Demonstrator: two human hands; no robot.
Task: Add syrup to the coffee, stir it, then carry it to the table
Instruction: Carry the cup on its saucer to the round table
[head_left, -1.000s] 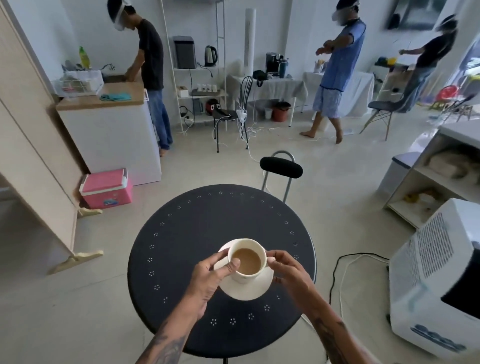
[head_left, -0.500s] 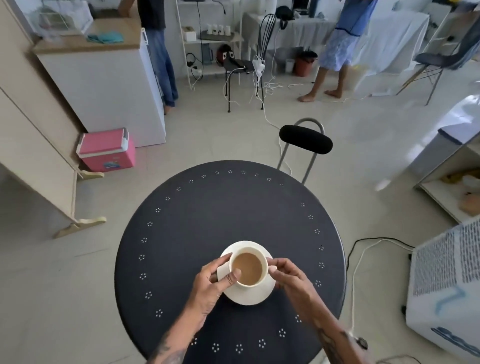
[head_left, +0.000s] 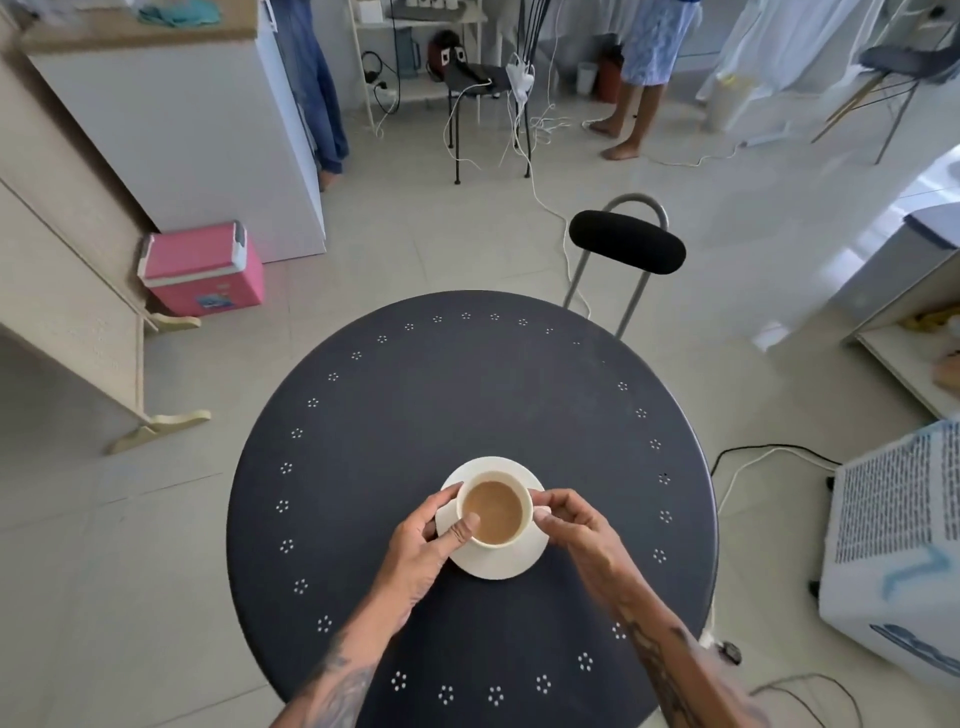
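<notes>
Cream ceramic cup (head_left: 496, 513) of milky coffee on white saucer (head_left: 493, 564), toward near edge of round dark metal table (head_left: 467, 395); left hand (head_left: 423, 545) and right hand (head_left: 571, 525) grasp it from opposite sides, equally near.

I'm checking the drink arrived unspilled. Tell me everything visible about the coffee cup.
The coffee cup is cream-white, glossy like ceramic, round and upright, nearly full of light-brown milky coffee. It sits on a matching saucer on the dark round table. The left hand grips its near-left rim; the right hand holds its right side. No spill shows.
</notes>
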